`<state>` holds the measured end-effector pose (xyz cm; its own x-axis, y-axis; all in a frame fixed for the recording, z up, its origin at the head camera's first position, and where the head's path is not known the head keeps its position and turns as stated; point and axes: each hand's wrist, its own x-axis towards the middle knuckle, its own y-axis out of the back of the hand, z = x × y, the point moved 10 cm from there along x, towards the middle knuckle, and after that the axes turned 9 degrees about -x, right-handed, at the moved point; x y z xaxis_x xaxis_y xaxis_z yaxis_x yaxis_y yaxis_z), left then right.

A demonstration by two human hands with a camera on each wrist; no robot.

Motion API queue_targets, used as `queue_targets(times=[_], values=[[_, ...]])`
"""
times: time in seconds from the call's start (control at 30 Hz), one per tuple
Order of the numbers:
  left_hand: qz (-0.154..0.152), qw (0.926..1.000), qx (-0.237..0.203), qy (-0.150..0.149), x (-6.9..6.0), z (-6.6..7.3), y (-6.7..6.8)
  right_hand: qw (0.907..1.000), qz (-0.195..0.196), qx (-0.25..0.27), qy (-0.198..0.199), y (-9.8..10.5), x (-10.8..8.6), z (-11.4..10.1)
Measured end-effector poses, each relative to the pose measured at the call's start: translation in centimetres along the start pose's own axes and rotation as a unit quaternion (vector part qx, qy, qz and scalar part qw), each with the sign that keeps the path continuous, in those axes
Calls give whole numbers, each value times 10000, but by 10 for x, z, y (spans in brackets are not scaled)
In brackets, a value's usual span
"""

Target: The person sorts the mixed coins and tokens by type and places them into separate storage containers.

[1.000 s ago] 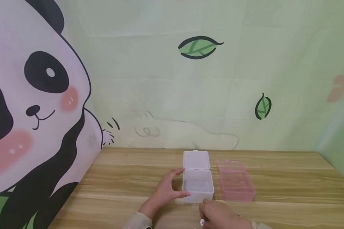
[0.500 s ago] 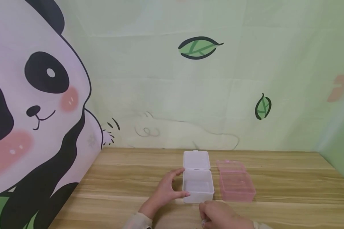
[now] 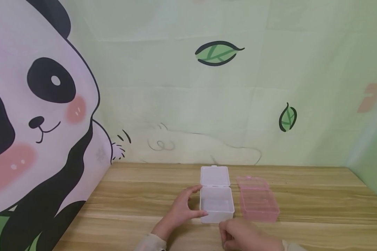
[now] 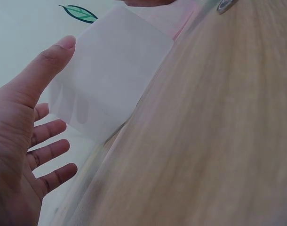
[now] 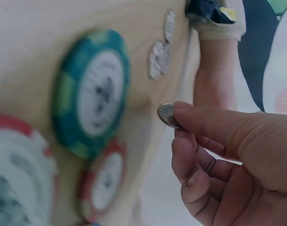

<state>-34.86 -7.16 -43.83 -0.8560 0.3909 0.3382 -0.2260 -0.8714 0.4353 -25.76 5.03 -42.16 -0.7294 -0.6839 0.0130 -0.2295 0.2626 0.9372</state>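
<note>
My left hand (image 3: 181,208) spans the left side of an uncovered white plastic box (image 3: 217,217), thumb on its front wall and forefinger at the back left corner. In the left wrist view, the thumb (image 4: 51,60) lies against the box and the other fingers are loosely bent beside it. Just in front of the box is my right hand (image 3: 242,235). The right wrist view shows this hand pinching a silvery coin (image 5: 166,115) between thumb and forefinger, above the table. The coin cannot be made out in the head view.
A pink translucent box (image 3: 260,205), lid folded back, stands right of the white one. Near the right hand are several silvery coins (image 5: 157,59), a green poker chip (image 5: 102,92), a red-rimmed chip (image 5: 107,181) and a large blurred chip (image 5: 21,169). A printed cloth (image 3: 176,87) hangs behind the table.
My right hand has shifted slightly to the right, and the shiny bit seen below its fingers a second ago no longer shows. The left hand and both boxes have stayed put.
</note>
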Motion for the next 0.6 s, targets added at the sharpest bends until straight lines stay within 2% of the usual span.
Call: queue_targets(times=[0.13, 0.33, 0.6], values=[[0, 10000, -1, 12, 1, 1, 0, 9995, 51, 316, 77, 14, 2, 1], [5, 10000, -21, -46, 2, 4, 1, 9992, 264, 235, 204, 39, 9, 1], [-9, 10000, 17, -67, 0, 3, 1, 9972, 520, 534, -49, 62, 17, 9]])
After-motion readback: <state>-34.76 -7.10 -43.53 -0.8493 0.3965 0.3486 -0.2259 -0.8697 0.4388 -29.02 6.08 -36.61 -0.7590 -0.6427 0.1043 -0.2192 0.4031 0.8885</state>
